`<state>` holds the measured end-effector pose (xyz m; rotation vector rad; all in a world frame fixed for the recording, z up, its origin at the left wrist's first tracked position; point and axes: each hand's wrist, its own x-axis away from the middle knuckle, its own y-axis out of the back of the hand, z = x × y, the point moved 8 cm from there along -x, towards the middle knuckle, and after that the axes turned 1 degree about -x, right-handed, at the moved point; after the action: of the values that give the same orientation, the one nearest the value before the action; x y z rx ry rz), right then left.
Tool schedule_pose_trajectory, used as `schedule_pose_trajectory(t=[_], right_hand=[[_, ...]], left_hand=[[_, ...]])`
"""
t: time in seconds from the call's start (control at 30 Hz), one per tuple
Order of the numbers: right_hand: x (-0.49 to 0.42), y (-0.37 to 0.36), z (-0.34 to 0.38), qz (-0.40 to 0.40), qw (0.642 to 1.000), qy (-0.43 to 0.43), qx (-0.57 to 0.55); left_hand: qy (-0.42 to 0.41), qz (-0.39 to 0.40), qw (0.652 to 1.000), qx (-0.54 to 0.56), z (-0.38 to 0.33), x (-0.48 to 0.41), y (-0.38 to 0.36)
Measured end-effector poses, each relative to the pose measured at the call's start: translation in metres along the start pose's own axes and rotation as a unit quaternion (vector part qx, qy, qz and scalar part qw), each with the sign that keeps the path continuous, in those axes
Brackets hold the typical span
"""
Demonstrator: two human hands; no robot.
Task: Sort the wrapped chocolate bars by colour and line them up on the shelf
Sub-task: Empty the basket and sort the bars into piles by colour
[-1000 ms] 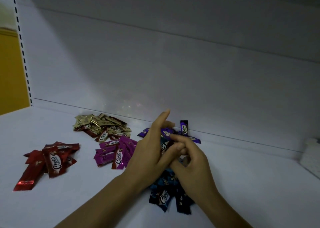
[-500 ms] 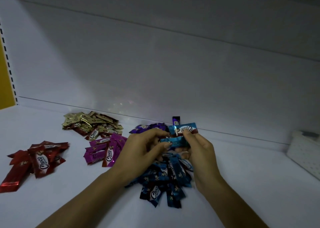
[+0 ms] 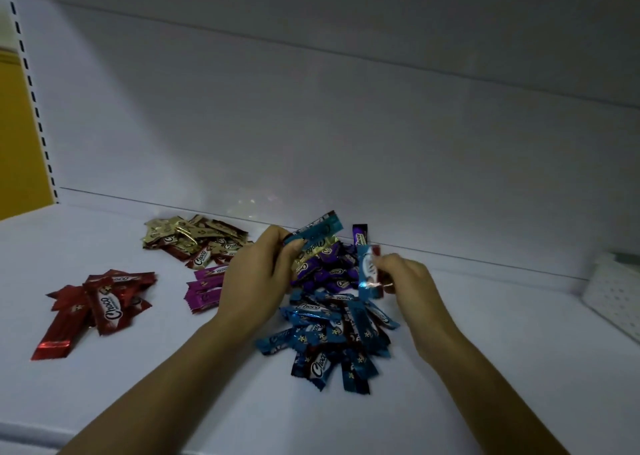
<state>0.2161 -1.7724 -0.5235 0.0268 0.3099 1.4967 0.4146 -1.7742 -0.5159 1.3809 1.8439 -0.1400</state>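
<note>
Apart now after meeting a moment ago, the left hand (image 3: 258, 274) grips a blue bar (image 3: 313, 233) above the purple pile (image 3: 329, 273), while the right hand (image 3: 410, 281) pinches a second blue bar (image 3: 366, 274) upright. Between the wrists the blue pile (image 3: 332, 333) lies on the shelf (image 3: 519, 316); "Choco" reads on its wrappers and on the red pile (image 3: 100, 305).

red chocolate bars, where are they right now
In the head view, the red chocolate bars lie piled at the left of the shelf, left of the pink bars and nearer than the gold bars.
</note>
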Motion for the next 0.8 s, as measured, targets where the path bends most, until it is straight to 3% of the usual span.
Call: schedule_pose_trajectory(t=[0.13, 0.27, 0.4, 0.57, 0.67, 0.73, 0.8], right_hand=[[0.003, -0.001, 0.012, -0.023, 0.982, 0.115, 0.150], [0.004, -0.008, 0.013, 0.008, 0.993, 0.114, 0.019], [0.007, -0.018, 0.019, 0.044, 0.991, 0.126, -0.024], [-0.001, 0.009, 0.001, -0.056, 0.989, 0.059, -0.124], [-0.007, 0.024, -0.014, -0.098, 0.981, -0.011, -0.166], [-0.009, 0.017, -0.015, -0.036, 0.986, -0.042, -0.156], [-0.005, -0.001, -0.014, 0.061, 0.995, -0.049, -0.065]], left_hand=[[0.008, -0.004, 1.000, -0.003, 0.001, 0.000, 0.002], [-0.064, 0.076, 0.993, -0.070, -0.010, 0.004, -0.011], [-0.160, 0.112, 0.973, -0.122, -0.027, 0.011, -0.020], [-0.125, 0.119, 0.979, -0.105, -0.020, 0.007, -0.020], [-0.096, 0.067, 0.989, -0.087, -0.013, 0.005, -0.006], [-0.095, 0.028, 0.990, -0.098, -0.012, 0.003, 0.001], [-0.098, -0.004, 0.989, -0.112, -0.012, 0.002, 0.006]])
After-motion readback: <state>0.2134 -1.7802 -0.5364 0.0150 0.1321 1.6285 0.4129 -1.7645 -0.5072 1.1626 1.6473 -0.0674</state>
